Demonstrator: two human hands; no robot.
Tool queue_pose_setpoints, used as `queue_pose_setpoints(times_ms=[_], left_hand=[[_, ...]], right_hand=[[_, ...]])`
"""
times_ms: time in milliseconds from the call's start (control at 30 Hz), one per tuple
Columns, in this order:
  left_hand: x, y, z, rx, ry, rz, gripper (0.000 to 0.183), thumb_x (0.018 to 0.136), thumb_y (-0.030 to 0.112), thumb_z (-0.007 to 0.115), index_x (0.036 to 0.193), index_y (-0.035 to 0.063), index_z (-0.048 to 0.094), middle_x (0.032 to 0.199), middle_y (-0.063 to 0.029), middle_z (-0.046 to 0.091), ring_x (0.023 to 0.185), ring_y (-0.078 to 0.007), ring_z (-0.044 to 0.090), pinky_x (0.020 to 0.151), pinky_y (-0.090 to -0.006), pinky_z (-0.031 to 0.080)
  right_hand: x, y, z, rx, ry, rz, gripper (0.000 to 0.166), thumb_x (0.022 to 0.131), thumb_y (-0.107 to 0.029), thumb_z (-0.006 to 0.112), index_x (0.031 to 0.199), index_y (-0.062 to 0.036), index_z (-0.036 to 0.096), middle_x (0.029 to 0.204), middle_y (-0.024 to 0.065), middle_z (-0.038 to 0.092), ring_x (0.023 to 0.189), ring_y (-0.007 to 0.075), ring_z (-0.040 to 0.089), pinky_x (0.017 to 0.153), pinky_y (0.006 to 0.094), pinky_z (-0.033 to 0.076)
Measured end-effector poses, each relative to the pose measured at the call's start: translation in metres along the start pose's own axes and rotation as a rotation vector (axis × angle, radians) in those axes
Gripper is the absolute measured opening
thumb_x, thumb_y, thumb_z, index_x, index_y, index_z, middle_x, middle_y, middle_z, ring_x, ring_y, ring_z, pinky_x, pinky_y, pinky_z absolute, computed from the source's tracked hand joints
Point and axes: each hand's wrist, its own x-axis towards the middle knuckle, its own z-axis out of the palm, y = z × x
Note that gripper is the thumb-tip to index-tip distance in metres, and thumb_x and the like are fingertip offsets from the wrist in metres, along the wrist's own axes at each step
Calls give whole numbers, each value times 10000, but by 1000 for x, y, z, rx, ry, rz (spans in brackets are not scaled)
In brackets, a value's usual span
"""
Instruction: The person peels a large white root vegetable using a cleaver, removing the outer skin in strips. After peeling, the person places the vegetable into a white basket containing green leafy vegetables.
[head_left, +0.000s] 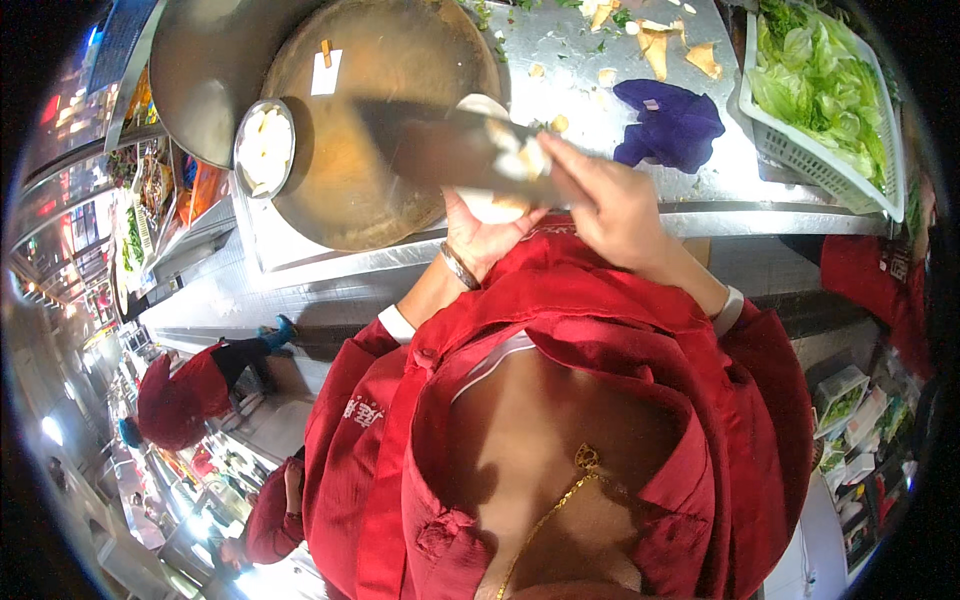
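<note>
My right hand (611, 199) grips a broad-bladed cleaver (442, 146), which is blurred and reaches leftward over the round wooden chopping board (390, 60). Under the blade, my left hand (484, 232) holds a pale, whitish piece of food (491, 206), partly hidden by the cleaver. Pale bits lie against the blade close to my right hand. Beside the board's left edge stands an oval metal dish (265, 148) with white peeled pieces in it. A small white card (327, 73) with a wooden clip lies on the board.
Brown peelings (654, 51) and green scraps are scattered over the metal counter (555, 45). A crumpled purple cloth (671, 124) lies to the right. Beyond it is a white plastic basket (817, 157) of lettuce. A large metal vessel (202, 75) stands left; people in red are further off.
</note>
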Motion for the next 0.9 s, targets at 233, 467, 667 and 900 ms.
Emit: queue_pose_setpoints(times_ms=[233,467,667,900], left_hand=[[17,21,22,473,-149,436,955,544,755,657,1256,145,480,1227,-71,529,1121,-281,464,962,-488,356],[37,22,42,616,-69,646,930,659,805,489,1321,156,429,1346,-51,450,1221,-281,424,1037,-523,310],[18,21,44,698,-210,311,780,829,698,382,1342,110,389,1353,-115,430,1212,-312,437,1021,-525,329],[9,26,43,271,-55,51,840,778,573,575,1415,121,267,1435,-185,301,1301,-453,280,1007,-700,199]], right_hand=[[17,20,6,520,-80,826,248,921,-247,534,985,-19,606,638,15,603,515,80,549,424,227,378],[39,13,24,757,12,823,396,930,-376,516,952,12,586,757,73,637,568,122,631,406,203,395],[43,16,16,669,157,796,365,878,-339,621,899,25,621,732,77,658,567,92,590,455,208,444],[29,31,21,373,81,417,287,868,-175,640,1092,2,618,997,79,680,909,110,617,801,243,497]])
